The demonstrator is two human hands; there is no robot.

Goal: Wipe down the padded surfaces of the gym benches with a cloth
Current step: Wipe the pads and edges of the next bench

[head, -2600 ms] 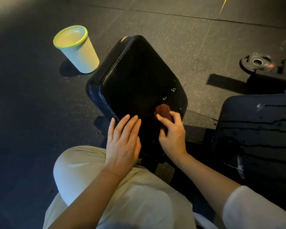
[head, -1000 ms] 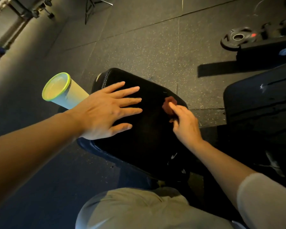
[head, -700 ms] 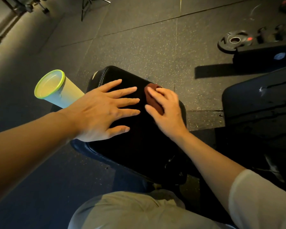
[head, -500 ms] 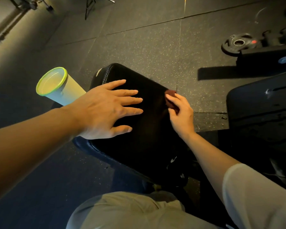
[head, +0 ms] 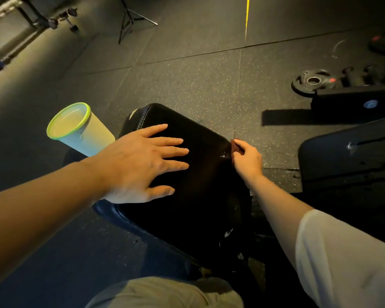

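From the head view, your right hand (head: 247, 160) has swept the cloth (head: 234, 146) off the middle of the bench pad (head: 200, 196) to its right edge, so the top looks nearly covered. It pinches the cloth, mostly hidden behind your fingers. Your left hand (head: 142, 165) stays flat on the pad, fingers spread.

Bench pad (head: 193, 196): black leather-look padding, smooth, slightly glossy, stitched along the edge.
Cloth (head: 234, 146): reddish-brown, soft, matt.
Bucket (head: 85, 132): pale plastic, smooth, green rim.
Floor (head: 187, 70): dark, matt, speckled, rubber-like.
Weight plate (head: 312, 82): black, metal-ringed centre hole.
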